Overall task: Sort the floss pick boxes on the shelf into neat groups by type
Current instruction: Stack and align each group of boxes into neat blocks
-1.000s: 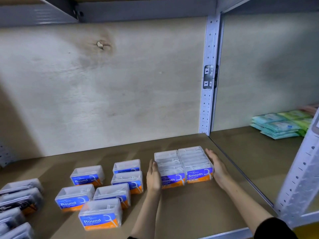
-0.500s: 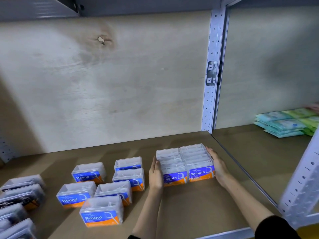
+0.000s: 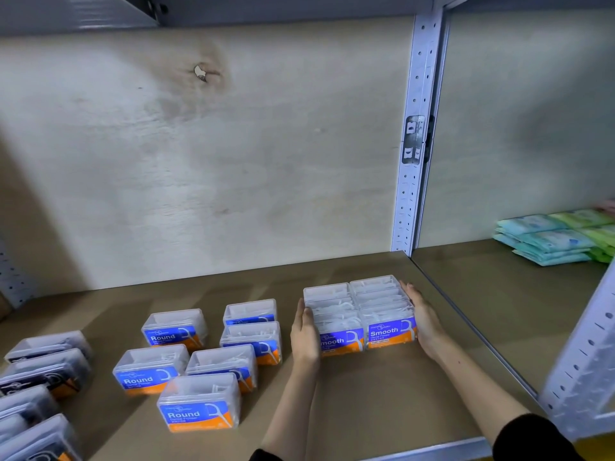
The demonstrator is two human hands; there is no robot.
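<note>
A tight block of clear "Smooth" floss pick boxes (image 3: 362,311) with blue and orange labels stands in two rows at the right of the brown shelf (image 3: 366,394). My left hand (image 3: 304,334) presses flat against the block's left side. My right hand (image 3: 424,319) presses flat against its right side. Several "Round" boxes (image 3: 199,402) with the same label colours stand loosely spaced to the left. Several boxes with black labels (image 3: 46,371) lie at the far left edge.
A perforated metal upright (image 3: 414,144) divides this bay from the one on the right, where stacked teal and green packets (image 3: 559,239) lie. A plywood back wall (image 3: 199,161) closes the shelf. Another upright (image 3: 579,371) stands at the front right.
Both hands have closed in slightly on the Smooth block and nudged it a little deeper and to the right. The other boxes have not moved.
</note>
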